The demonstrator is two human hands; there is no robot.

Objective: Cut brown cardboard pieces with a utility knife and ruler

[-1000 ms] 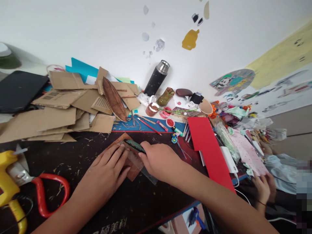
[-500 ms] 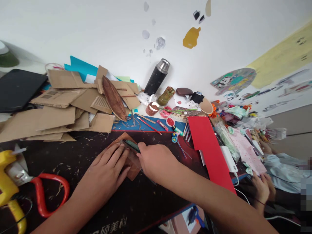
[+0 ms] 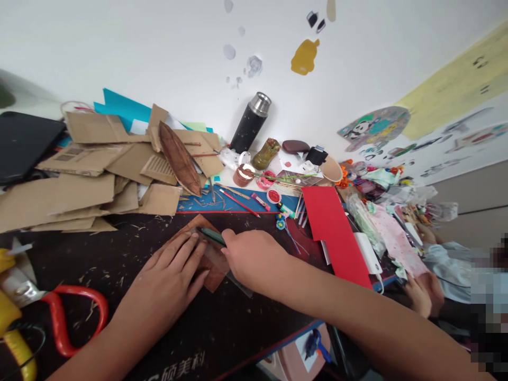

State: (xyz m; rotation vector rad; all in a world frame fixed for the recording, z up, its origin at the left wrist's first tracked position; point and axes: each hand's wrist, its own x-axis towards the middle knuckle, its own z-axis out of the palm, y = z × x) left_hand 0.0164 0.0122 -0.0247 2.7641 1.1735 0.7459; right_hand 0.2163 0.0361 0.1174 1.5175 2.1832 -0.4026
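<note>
My left hand (image 3: 169,272) lies flat, its fingers stretched over a clear ruler (image 3: 219,260) and a small brown sheet (image 3: 210,280) on the dark tabletop. The ruler rests slantwise across the sheet, and its lower right end sticks out past it. In my right hand (image 3: 254,259) is a slim dark green tool (image 3: 212,235), held along the ruler's upper edge. Its tip points left, close to my left fingertips; I cannot tell whether it is a knife or a pen. My left hand covers part of the sheet.
Scissors with red handles (image 3: 59,323) and a yellow glue gun (image 3: 16,338) lie at left. Behind are stacked cardboard (image 3: 71,196), a brown boat-shaped piece (image 3: 180,159), a black flask (image 3: 250,124) and paint pots (image 3: 244,174). Red card (image 3: 337,238) lies at right, near another person's hands (image 3: 423,293).
The whole view has shifted slightly, so most things appear a little further left. Both hands keep nearly the same hold on the ruler and the green tool.
</note>
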